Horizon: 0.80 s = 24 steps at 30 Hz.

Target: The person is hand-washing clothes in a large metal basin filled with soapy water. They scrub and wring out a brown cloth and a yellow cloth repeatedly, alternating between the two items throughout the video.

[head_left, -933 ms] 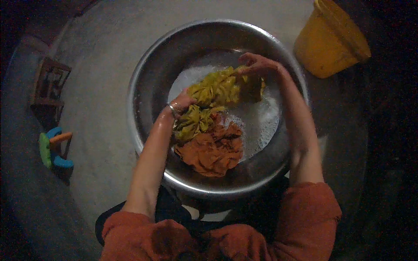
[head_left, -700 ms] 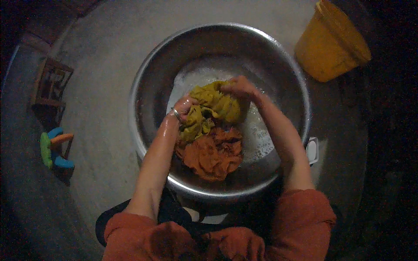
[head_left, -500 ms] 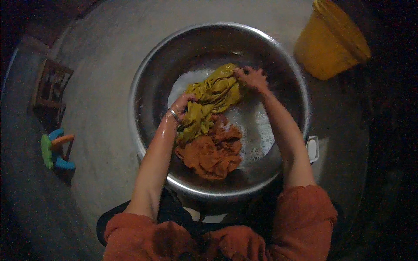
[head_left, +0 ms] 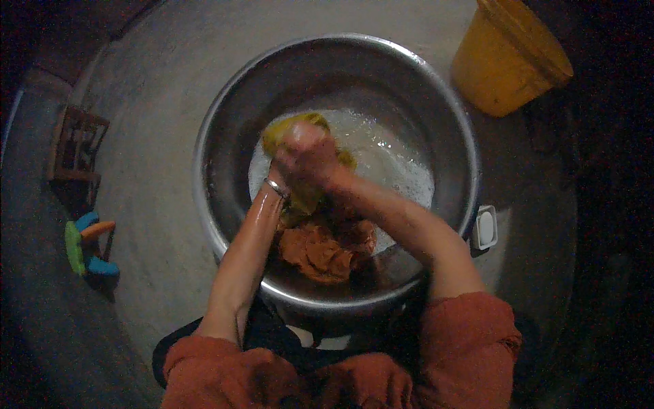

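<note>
A large steel basin (head_left: 225,123) holds soapy water and two wet cloths. Both hands meet over the basin's middle, bunched around a yellow-green cloth (head_left: 289,129). My left hand (head_left: 286,178), with a bangle at the wrist, grips its lower part. My right hand (head_left: 310,151) is closed on the upper part, on top of the left hand. An orange cloth (head_left: 327,249) lies in a heap at the basin's near side, below the hands, touched by neither.
A yellow plastic bucket (head_left: 507,58) stands at the far right beside the basin. A small white box (head_left: 485,227) lies by the basin's right rim. A wooden frame (head_left: 75,150) and a green, orange and blue plastic object (head_left: 88,245) lie on the concrete floor at the left.
The right hand, which had stretched the yellow-green cloth toward the far right, has come back to the left hand. The cloth is now bunched between both hands.
</note>
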Tool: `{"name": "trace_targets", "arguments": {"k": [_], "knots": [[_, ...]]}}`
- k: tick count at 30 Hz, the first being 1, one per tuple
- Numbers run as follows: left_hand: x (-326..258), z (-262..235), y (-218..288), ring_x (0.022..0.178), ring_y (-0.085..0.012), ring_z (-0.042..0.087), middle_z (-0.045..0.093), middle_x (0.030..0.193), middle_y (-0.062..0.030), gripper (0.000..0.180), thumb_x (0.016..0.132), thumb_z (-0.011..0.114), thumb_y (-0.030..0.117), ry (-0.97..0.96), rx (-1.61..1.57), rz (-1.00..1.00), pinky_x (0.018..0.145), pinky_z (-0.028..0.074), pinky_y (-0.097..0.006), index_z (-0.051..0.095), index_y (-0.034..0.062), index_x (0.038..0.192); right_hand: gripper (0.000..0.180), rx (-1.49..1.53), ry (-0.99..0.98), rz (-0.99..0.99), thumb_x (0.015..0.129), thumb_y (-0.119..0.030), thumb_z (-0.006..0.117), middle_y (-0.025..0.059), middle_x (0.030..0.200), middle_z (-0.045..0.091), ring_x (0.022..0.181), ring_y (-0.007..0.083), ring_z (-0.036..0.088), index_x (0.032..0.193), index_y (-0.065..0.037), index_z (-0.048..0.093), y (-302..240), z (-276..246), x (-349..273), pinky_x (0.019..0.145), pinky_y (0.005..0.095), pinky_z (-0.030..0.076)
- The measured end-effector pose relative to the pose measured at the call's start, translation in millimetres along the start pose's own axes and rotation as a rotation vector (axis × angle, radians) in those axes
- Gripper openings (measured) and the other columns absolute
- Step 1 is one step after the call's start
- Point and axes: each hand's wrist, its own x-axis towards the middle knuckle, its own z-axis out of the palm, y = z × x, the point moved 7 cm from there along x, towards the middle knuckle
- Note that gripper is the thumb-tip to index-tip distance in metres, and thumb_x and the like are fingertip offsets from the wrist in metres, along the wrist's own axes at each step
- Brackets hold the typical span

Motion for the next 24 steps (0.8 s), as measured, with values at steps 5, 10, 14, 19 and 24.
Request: {"name": "trace_targets", "arguments": {"k": [5, 10, 14, 19, 24], "knots": [[-15, 54, 15, 0.106, -0.0180, 0.047, 0.048, 0.117, -0.0067, 0.052, 0.087, 0.037, 0.045, -0.028, -0.152, -0.198, 0.082, 0.045, -0.034, 0.039, 0.0061, 0.121, 0.049, -0.401, -0.191, 0.736, 0.066, -0.048, 0.060, 0.0123, 0.097, 0.052, 0.085, 0.0267, 0.053, 0.097, -0.010, 0.056, 177, -30, -14, 0.072, 0.0382, 0.044], [3, 19, -26, 0.107, -0.0207, 0.046, 0.041, 0.123, -0.0079, 0.063, 0.085, 0.034, 0.052, -0.043, -0.220, -0.287, 0.086, 0.042, -0.034, 0.026, 0.0078, 0.130, 0.056, -0.263, -0.270, 0.767, 0.065, -0.049, 0.060, 0.0185, 0.107, 0.047, 0.097, 0.0358, 0.048, 0.104, -0.009, 0.054, 193, -15, -50, 0.081, 0.0423, 0.041], [13, -9, -19, 0.104, -0.0203, 0.047, 0.042, 0.121, -0.0063, 0.054, 0.086, 0.036, 0.047, -0.101, 0.118, -0.016, 0.087, 0.041, -0.034, 0.033, 0.0080, 0.124, 0.040, 0.150, -0.108, 0.373, 0.062, -0.033, 0.065, 0.0165, 0.105, 0.049, 0.096, 0.0362, 0.046, 0.095, -0.012, 0.058, 44, 6, -41, 0.081, 0.0443, 0.041], [-23, 10, -6, 0.099, -0.0185, 0.050, 0.048, 0.114, -0.0045, 0.045, 0.088, 0.036, 0.039, 0.081, -0.315, -0.261, 0.085, 0.043, -0.033, 0.041, 0.0070, 0.118, 0.022, 0.055, -0.154, -0.095, 0.065, -0.030, 0.060, 0.0124, 0.089, 0.054, 0.081, 0.0338, 0.052, 0.078, -0.012, 0.060, -55, -1, -32, 0.063, 0.0411, 0.047], [-13, 14, 5, 0.098, -0.0180, 0.051, 0.049, 0.113, -0.0045, 0.043, 0.088, 0.035, 0.037, 0.183, -0.196, -0.152, 0.085, 0.042, -0.033, 0.044, 0.0061, 0.116, 0.026, -0.062, -0.022, 0.172, 0.068, -0.036, 0.060, 0.0096, 0.074, 0.056, 0.069, 0.0294, 0.056, 0.076, -0.011, 0.059, 68, 10, 21, 0.059, 0.0384, 0.046]]}}
